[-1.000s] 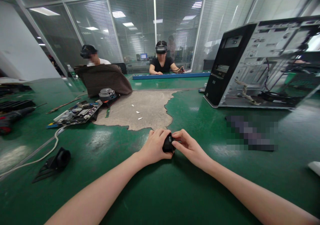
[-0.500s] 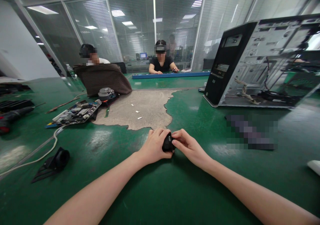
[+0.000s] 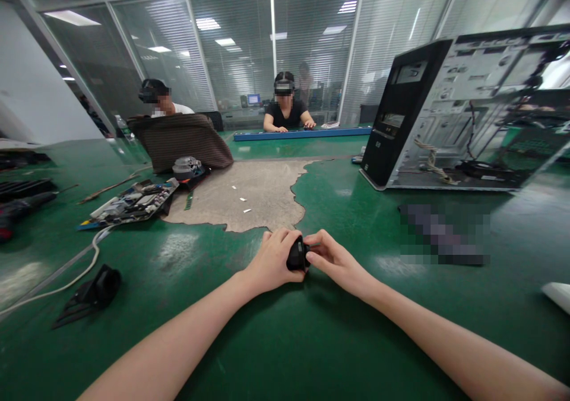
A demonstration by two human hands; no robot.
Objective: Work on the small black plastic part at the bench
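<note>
In the head view a small black object (image 3: 295, 255) is held just above or on the green table (image 3: 249, 341), near the middle. My left hand (image 3: 272, 259) is wrapped round its left side, fingers over the top and thumb below. My right hand (image 3: 335, 261) pinches at its right side with thumb and fingertips. What the right fingertips grip is small and dark, and partly hidden. Beyond the hands lies a bare, worn patch (image 3: 262, 181) of the tabletop with a few small white scraps.
An open computer case (image 3: 405, 116) stands at the right. At left are a circuit board (image 3: 133, 202), a pale cable (image 3: 89, 267) and a black plastic part (image 3: 100, 288). A brown chair back (image 3: 178, 142) and two people sit beyond, one behind a blue strip (image 3: 303, 133).
The view has shifted slightly. The black object appears turned a little between my hands, which keep almost the same pose.
</note>
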